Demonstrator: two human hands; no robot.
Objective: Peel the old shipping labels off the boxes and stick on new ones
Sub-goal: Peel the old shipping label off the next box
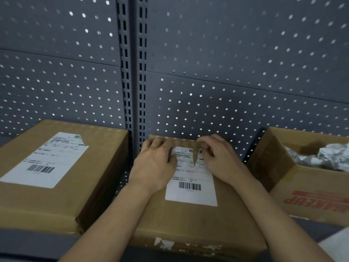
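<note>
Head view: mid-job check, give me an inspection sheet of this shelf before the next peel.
Surface: dark grey shelf, carrying three cardboard boxes.
Job's things: middle box, its middle label torn at the top but mostly stuck; left box, its left label with a ripped top corner.
Clutter: open box on the right holding crumpled paper; white label scraps on the middle box's front edge.
Hands: left hand rests on the middle label's top left; right hand appears to pinch its top edge.
Cables: nothing seen.
Surroundings: grey pegboard behind, with a slotted upright.
</note>
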